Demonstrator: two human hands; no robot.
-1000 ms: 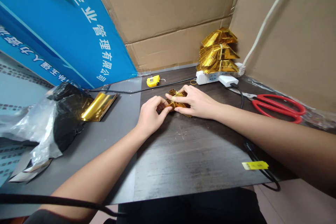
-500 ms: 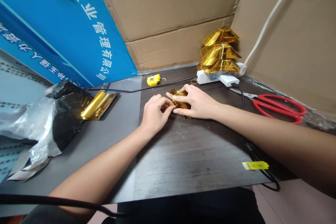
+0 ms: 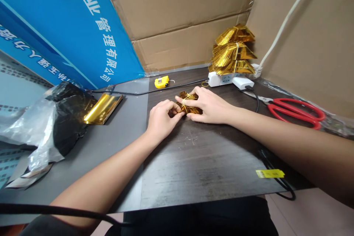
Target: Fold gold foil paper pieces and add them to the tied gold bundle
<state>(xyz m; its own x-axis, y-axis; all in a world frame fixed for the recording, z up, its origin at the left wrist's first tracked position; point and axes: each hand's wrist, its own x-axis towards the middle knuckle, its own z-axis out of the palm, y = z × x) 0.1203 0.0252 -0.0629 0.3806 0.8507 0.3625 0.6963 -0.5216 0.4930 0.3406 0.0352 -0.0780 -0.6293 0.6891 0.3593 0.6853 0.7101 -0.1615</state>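
Observation:
A small bundle of gold foil strips (image 3: 190, 106) lies on the dark tabletop between my hands, with a pale yellow band around its middle. My left hand (image 3: 163, 120) pinches at the bundle's left side, near the band, thumb and fingertips together. From the right, my right hand (image 3: 210, 106) grips the bundle, its index finger across the top and its thumb along the near edge. Behind, fanned gold foil bundles (image 3: 233, 49) are stacked on a white power strip (image 3: 217, 80).
Red-handled scissors (image 3: 297, 110) lie at the right beside cables. A yellow tape measure (image 3: 162, 82) sits at the back. Gold foil sheets (image 3: 103, 108) and a black and clear plastic bag (image 3: 66, 118) are at the left. A yellow-tagged cable (image 3: 270, 173) hangs over the front edge.
The band now shows more clearly across the bundle. My right thumb has shifted slightly right along the near side, and the view has moved a little.

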